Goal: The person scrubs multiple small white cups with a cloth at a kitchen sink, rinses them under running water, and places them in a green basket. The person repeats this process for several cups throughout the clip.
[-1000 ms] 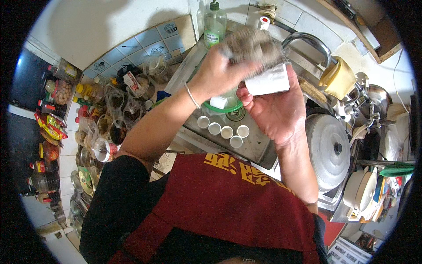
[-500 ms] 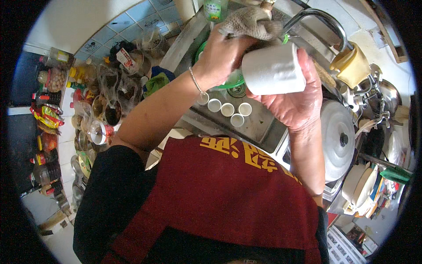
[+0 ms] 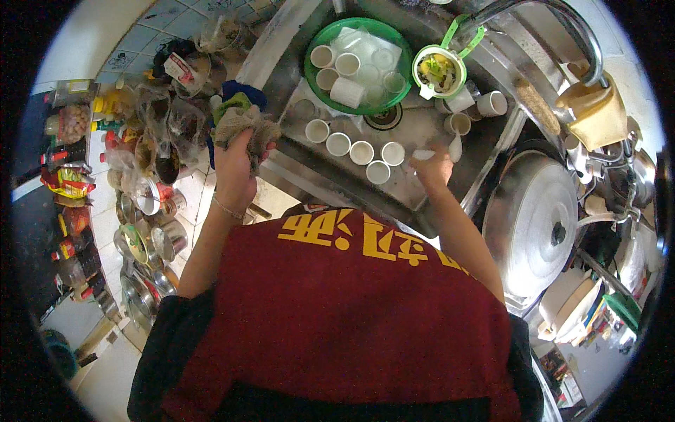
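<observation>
My left hand [image 3: 238, 162] grips a bunched beige-grey cloth [image 3: 253, 128] at the sink's left edge, beside blue [image 3: 244, 91] and green [image 3: 228, 104] cloths. Down in the steel sink [image 3: 415, 126], my right hand [image 3: 434, 167] is curled around a small white item [image 3: 423, 155], too blurred to name. Near it stands a cup with a white spoon-like object [image 3: 455, 146]. Several white cups [image 3: 361, 152] stand in the sink; others lie with clear cups in a green basin [image 3: 309, 69]. A green-handled strainer [image 3: 439, 74] holding scraps sits beside the basin, near more cups [image 3: 491, 103].
A curved faucet [image 3: 590, 39] reaches over the sink's back right, with a yellow cloth [image 3: 590, 116] hanging below. A large lidded pot [image 3: 527, 211] stands right of the sink. Bagged food [image 3: 158, 126], bottles, jars and steel bowls [image 3: 140, 295] crowd the left side.
Both hands have come down and apart. My left hand carried the cloth leftward to the sink edge. The large white cylinder is no longer raised; my right hand is down among the cups.
</observation>
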Motion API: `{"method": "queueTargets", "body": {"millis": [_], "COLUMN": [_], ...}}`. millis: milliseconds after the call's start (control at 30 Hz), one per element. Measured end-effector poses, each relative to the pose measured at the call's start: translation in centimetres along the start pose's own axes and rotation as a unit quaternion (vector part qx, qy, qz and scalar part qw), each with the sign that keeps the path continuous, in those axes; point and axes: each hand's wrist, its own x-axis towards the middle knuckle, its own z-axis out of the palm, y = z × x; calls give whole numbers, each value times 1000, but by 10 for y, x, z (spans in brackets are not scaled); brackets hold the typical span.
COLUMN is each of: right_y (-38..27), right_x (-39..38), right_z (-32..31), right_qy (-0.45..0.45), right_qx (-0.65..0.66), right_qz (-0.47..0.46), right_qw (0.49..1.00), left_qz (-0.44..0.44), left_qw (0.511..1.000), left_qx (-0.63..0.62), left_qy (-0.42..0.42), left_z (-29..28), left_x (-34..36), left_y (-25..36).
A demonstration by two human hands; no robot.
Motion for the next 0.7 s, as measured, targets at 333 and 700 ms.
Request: {"method": "queueTargets", "body": {"millis": [333, 700], "right_y": [44, 20], "right_x": [-12, 0], "right_z": [82, 51], "right_qy": [-64, 100], "right_qx": [42, 161], "right_qz": [-15, 75], "right_qw": [997, 979], "left_qz": [-71, -97], "left_qw": [996, 994], "left_qx": [41, 49], "left_qy": [-19, -18], "left_z": [5, 24], "left_x": [-9, -9], "left_y": [0, -7]}}
